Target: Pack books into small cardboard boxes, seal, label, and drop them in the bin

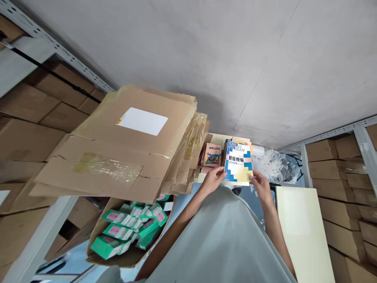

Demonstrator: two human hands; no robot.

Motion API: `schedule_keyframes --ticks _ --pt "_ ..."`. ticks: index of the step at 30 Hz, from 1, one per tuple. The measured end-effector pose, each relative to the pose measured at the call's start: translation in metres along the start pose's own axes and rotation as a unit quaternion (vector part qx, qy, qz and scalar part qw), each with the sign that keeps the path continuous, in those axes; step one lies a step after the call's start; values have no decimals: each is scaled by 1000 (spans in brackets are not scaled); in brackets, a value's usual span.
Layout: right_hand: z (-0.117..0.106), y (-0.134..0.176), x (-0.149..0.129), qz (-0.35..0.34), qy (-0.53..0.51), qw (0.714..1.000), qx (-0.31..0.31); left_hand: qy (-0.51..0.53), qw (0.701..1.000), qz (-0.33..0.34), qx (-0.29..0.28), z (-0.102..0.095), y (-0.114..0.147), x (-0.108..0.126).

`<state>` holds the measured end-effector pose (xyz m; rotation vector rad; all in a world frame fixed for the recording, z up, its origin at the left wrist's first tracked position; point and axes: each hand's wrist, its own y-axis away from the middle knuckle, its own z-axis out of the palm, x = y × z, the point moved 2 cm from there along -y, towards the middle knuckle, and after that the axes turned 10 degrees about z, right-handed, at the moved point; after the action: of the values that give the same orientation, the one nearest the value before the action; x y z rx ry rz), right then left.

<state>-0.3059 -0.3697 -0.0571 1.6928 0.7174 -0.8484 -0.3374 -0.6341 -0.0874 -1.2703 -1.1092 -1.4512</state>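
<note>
In the head view, a person in a grey garment (pixel 203 239) grips a book (pixel 238 163) at its lower edge, left hand (pixel 214 181) and right hand (pixel 261 186) pinching opposite sides between thumb and fingers. The blue, white and yellow cover faces up, over a cream table (pixel 218 138) against a grey wall (pixel 235 70); whether the book's underside touches anything cannot be told. Just left of it lie pink booklets (pixel 212 155), the top one bearing a dark picture. To the right, a white roll (pixel 258 151) sits near a heap of paper scraps (pixel 269 167).

At left, flattened cardboard (pixel 118 145) with a white label (pixel 143 121) rises in a stack, strips of clear tape shining on its surface. Below it, a carton (pixel 126 261) holds green-and-pink packets (pixel 141 224) in a jumble. A pale board (pixel 303 232) extends beside the right forearm. Brown boxes (pixel 335 200) fill racks on both flanks, those at left slightly blurred.
</note>
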Motion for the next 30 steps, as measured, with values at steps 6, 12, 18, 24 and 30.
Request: schedule_keyframes --ticks 6,12,18,24,30 --pt "3 -6 -2 -23 1 1000 -2 -27 999 4 41 5 0 -7" --pt "2 -3 13 -16 13 999 26 -85 996 -15 20 13 -2 -15" --pt "-9 14 25 12 -19 999 40 -80 996 -29 -21 21 13 -3" --pt "-35 23 23 33 -19 993 110 -196 974 62 -95 62 13 50" --pt "-60 31 18 54 -18 990 131 -179 967 100 -149 88 1 73"
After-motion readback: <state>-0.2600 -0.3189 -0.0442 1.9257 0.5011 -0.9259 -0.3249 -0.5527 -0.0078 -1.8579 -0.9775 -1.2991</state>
